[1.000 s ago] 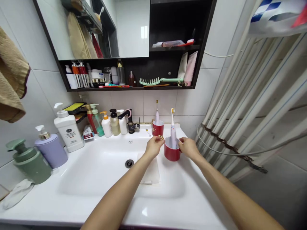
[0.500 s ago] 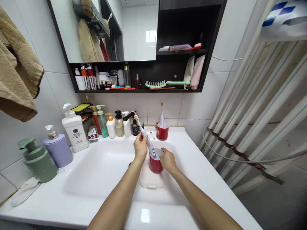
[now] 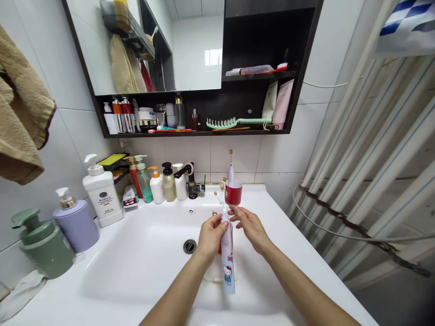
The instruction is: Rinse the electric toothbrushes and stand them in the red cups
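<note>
My left hand (image 3: pixel 210 235) grips a pale pink and blue electric toothbrush (image 3: pixel 227 267) near its neck. The toothbrush stands nearly upright over the basin, brush head up, a cartoon cat printed on its handle. Just right of the neck is my right hand (image 3: pixel 251 230), fingers stretched out and apart, fingertips close to the brush; I cannot tell if they touch it. Behind the toothbrush and left hand, a red cup is mostly hidden. A second red cup (image 3: pixel 234 194) on the sink's back ledge holds another electric toothbrush (image 3: pixel 231 174).
The white sink (image 3: pixel 136 253) has a dark drain (image 3: pixel 189 246) and a black faucet (image 3: pixel 192 181). Pump bottles line the left and back, including a green one (image 3: pixel 47 244) and a purple one (image 3: pixel 77 226). A dark shelf (image 3: pixel 200 134) hangs above; pipes (image 3: pixel 367 181) run at right.
The toothbrush has come out of the cup in the basin, lower and closer to me, and turned upright. My right hand has let go of that cup and moved beside the brush's neck.
</note>
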Demonstrator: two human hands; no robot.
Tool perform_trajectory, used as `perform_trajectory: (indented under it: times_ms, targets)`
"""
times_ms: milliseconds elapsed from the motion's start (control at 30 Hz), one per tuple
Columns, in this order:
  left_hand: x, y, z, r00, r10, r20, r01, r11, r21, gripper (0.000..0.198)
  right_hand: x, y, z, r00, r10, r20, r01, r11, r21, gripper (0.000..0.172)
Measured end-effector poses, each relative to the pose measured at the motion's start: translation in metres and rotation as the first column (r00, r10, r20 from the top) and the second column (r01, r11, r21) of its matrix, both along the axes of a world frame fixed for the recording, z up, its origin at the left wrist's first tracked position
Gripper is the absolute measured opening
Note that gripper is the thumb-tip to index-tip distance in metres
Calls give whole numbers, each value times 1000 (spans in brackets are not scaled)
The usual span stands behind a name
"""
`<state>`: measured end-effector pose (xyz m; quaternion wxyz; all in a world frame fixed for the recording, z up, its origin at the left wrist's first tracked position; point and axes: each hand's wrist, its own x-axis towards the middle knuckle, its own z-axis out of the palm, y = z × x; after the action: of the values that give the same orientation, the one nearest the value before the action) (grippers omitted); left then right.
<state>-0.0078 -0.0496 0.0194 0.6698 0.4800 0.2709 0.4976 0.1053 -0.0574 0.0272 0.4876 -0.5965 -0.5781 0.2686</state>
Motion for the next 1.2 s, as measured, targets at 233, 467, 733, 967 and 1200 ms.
perform_trajectory:
  times_ms: [233, 467, 733, 967, 1200]
  targets:
    - [17, -6, -19, 982, -186, 3, 185, 971, -149, 22, 9, -7, 3, 817, 173, -551, -214, 977, -10, 21]
    - [18, -9, -26, 932, -356, -65, 325, 903, -281, 39, 14, -1, -5, 749, 85, -658, -139, 990, -31, 22]
    - [17, -11, -23, 902, -419, -106, 362, 867, -342, 47, 6, 0, -11, 725, -22, -688, -15, 999, -48, 24]
    - [16, -11, -23, 896, -402, -189, 337, 892, -301, 50, 4, -3, -11, 721, -39, -692, 23, 999, -33, 24]
    - [16, -13, -19, 900, -396, -182, 328, 891, -314, 48, 4, -4, -11, 699, -34, -714, 30, 999, -19, 24]
